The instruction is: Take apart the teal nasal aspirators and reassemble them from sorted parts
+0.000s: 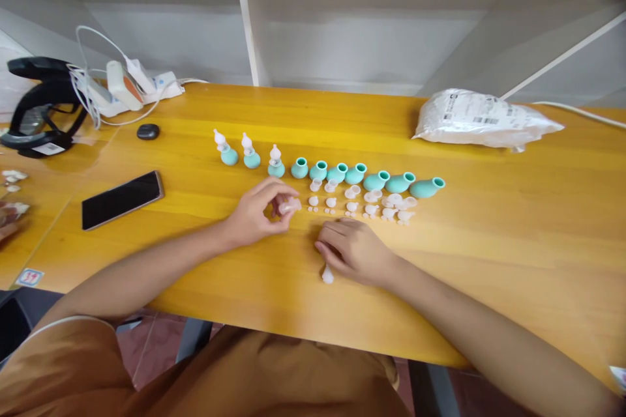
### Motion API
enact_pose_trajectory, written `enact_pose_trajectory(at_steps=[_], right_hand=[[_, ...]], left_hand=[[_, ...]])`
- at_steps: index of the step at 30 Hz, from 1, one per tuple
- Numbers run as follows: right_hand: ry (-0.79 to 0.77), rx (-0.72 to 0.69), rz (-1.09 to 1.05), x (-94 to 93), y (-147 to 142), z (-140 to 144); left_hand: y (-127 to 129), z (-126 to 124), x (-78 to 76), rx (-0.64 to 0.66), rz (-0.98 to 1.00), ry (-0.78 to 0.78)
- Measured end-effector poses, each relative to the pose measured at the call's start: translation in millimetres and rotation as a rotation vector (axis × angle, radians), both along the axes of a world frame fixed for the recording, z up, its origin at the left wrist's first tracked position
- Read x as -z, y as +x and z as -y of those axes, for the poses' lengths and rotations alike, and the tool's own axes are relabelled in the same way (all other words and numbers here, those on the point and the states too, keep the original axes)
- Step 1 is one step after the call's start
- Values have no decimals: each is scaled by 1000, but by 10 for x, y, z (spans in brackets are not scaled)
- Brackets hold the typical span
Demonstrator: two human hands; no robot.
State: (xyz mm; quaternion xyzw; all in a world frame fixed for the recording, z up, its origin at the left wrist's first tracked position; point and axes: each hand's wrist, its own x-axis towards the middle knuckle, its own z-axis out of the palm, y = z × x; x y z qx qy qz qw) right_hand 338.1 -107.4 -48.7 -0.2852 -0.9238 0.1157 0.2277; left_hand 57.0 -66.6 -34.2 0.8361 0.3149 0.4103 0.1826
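1. Wooden table (489,260): yellow top, spans the view; shelf uprights behind it.
2. Plastic bag (482,118): white, labelled, lying at the far right, well apart from both hands.
3. Scanner stand (36,107): black, far left, beside a power strip (132,86) with white cables.
4. Phone (122,199): black, face up, left of the left hand; a small dark case (147,131) lies beyond it.
5. Row of teal bulbs (337,171): ten, running left to right just past the hands; the three leftmost stand upright with clear tips fitted, the rest lie tilted, mouths facing up and right.
6. Small clear parts (362,202): in loose rows between the bulbs and the right hand.
7. Left hand (257,212): fingers pinched on a small clear piece (290,205), held just above the table near the bulb row, long axis roughly level, pointing right.
8. Right hand (355,249): palm down, fingers curled, resting on the table, with a clear tip (327,273) at its near edge, touching the thumb side; firm grip cannot be told.
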Motion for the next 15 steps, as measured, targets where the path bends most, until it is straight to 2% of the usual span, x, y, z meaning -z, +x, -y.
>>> enact_pose_trajectory(at_steps=[4,7,12,15], right_hand=[[-94,43,-138,-11,12,8],[-150,24,-181,-29,6,17],[-141,-37,-188,11,-56,-1],[-116,62,-175,11,-81,22]], left_hand=[[59,136,-39,247,-22,14],[87,222,-15,334,-85,38],[126,310,58,291,-159,98],[157,301,64,146,-215,3]])
